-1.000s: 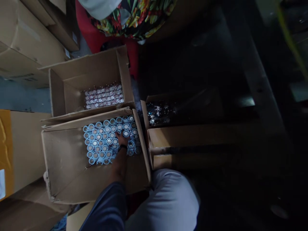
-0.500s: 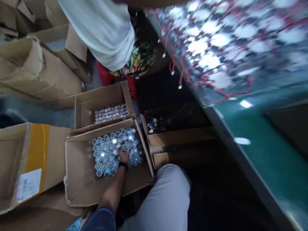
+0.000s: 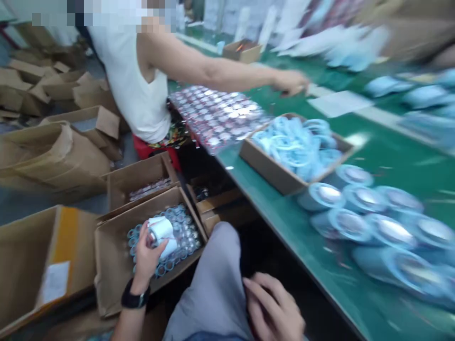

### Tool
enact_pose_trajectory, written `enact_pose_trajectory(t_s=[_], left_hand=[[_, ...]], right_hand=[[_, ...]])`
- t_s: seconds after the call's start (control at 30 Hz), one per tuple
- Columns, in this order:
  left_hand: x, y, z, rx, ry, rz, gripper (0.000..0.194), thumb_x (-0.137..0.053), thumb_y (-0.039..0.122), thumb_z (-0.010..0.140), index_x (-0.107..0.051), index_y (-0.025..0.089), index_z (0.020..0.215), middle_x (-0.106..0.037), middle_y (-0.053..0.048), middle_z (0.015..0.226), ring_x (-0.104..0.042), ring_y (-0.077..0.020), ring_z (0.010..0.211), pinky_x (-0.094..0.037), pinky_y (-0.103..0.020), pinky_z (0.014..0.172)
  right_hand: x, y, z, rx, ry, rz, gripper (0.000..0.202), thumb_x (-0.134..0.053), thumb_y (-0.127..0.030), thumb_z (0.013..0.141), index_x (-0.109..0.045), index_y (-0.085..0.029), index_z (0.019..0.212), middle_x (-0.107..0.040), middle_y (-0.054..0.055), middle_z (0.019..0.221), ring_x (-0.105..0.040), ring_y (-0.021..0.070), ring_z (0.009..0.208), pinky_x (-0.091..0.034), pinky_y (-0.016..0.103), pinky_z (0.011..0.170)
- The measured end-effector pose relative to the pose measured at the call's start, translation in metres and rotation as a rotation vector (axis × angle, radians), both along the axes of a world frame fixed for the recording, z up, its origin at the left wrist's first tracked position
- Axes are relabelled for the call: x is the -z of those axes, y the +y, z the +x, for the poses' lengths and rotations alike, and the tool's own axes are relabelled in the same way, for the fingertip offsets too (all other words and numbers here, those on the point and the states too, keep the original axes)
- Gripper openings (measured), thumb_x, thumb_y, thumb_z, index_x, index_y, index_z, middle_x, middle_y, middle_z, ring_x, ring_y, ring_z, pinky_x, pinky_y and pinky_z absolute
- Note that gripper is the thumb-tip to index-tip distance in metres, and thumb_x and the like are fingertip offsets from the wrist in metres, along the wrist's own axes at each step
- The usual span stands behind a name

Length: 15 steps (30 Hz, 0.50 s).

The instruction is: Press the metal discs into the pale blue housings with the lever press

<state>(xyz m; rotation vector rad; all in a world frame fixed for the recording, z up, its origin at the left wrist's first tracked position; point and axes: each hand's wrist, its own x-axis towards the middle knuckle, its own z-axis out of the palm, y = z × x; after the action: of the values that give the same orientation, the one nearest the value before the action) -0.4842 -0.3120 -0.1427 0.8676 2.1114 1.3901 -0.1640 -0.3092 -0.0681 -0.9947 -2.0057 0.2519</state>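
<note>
My left hand (image 3: 146, 258) pinches pale-blue cylinders (image 3: 163, 227), seemingly lifting; clearing the carton (image 3: 115, 258) needs steadiness; my right hand (image 3: 282, 310) curls loosely.

And there, a person (image 3: 124, 80) in a white sleeveless top (image 3: 147, 113) is sitting on a red stool (image 3: 142, 148), stretching an arm (image 3: 220, 73) toward a white sheet (image 3: 340, 103)! At left, an open carton (image 3: 83, 237) is sporting orange tape (image 3: 67, 244) (and a white label (image 3: 56, 282), too), while brown cartons (image 3: 83, 158) are crowding the floor behind.

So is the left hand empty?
No, the left hand has at least one light-blue cylinder in its grip, over the open cardboard box.
</note>
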Motion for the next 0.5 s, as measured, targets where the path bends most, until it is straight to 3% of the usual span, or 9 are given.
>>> enact_pose_trajectory(t_s=[0.07, 0.13, 0.23, 0.3, 0.37, 0.5], left_hand=[[-0.055, 0.009, 0.041, 0.274, 0.047, 0.042, 0.056, -0.081, 0.04, 0.056, -0.069, 0.025, 0.109, -0.048, -0.006, 0.144, -0.057, -0.0297, 0.122, -0.056, -0.033, 0.092], [-0.106, 0.021, 0.092, 0.595, 0.111, 0.05, 0.054, -0.083, 0.036, 0.054, -0.072, 0.028, 0.106, -0.04, -0.004, 0.15, -0.055, -0.0317, 0.126, -0.055, -0.034, 0.095], [-0.164, 0.036, 0.177, 1.069, 0.194, 0.08, 0.05, -0.084, 0.031, 0.055, -0.074, 0.03, 0.103, -0.04, -0.003, 0.148, -0.056, -0.0329, 0.124, -0.053, -0.035, 0.1], [-0.187, 0.045, 0.232, 1.284, 0.263, 0.057, 0.045, -0.084, 0.028, 0.055, -0.074, 0.029, 0.099, -0.046, -0.006, 0.141, -0.063, -0.0331, 0.113, -0.056, -0.037, 0.094], [-0.2, 0.054, 0.278, 1.386, 0.434, -0.013, 0.043, -0.083, 0.025, 0.054, -0.072, 0.027, 0.096, -0.05, -0.009, 0.134, -0.069, -0.0321, 0.096, -0.058, -0.04, 0.086], [-0.208, 0.063, 0.332, 1.324, 0.861, -0.153, 0.047, -0.08, 0.032, 0.066, -0.064, 0.023, 0.109, -0.047, -0.015, 0.135, -0.072, -0.0326, 0.088, -0.057, -0.046, 0.082]], right_hand=[[-0.009, 0.002, 0.0, 0.035, 0.082, 0.065, 0.031, -0.049, -0.003, 0.086, -0.062, -0.02, 0.109, -0.06, 0.005, 0.09, -0.063, 0.0113, 0.08, -0.053, 0.02, 0.066], [-0.017, 0.002, 0.015, 0.174, 0.198, 0.079, 0.032, -0.048, -0.002, 0.087, -0.059, -0.019, 0.112, -0.058, 0.005, 0.09, -0.061, 0.0114, 0.08, -0.054, 0.022, 0.068], [-0.025, -0.008, 0.058, 0.471, 0.338, 0.145, 0.026, -0.052, -0.009, 0.089, -0.057, -0.018, 0.112, -0.056, 0.007, 0.095, -0.059, 0.0129, 0.084, -0.055, 0.024, 0.071], [-0.029, -0.019, 0.093, 0.648, 0.408, 0.192, 0.023, -0.054, -0.015, 0.09, -0.057, -0.017, 0.113, -0.056, 0.008, 0.101, -0.058, 0.0119, 0.082, -0.054, 0.023, 0.068], [-0.034, -0.03, 0.124, 0.763, 0.414, 0.195, 0.025, -0.055, -0.02, 0.091, -0.056, -0.017, 0.116, -0.055, 0.009, 0.107, -0.058, 0.0116, 0.081, -0.054, 0.023, 0.067], [-0.045, -0.046, 0.162, 0.859, 0.304, 0.132, 0.029, -0.052, -0.029, 0.093, -0.057, -0.017, 0.119, -0.054, 0.011, 0.112, -0.058, 0.0158, 0.088, -0.053, 0.028, 0.072]])
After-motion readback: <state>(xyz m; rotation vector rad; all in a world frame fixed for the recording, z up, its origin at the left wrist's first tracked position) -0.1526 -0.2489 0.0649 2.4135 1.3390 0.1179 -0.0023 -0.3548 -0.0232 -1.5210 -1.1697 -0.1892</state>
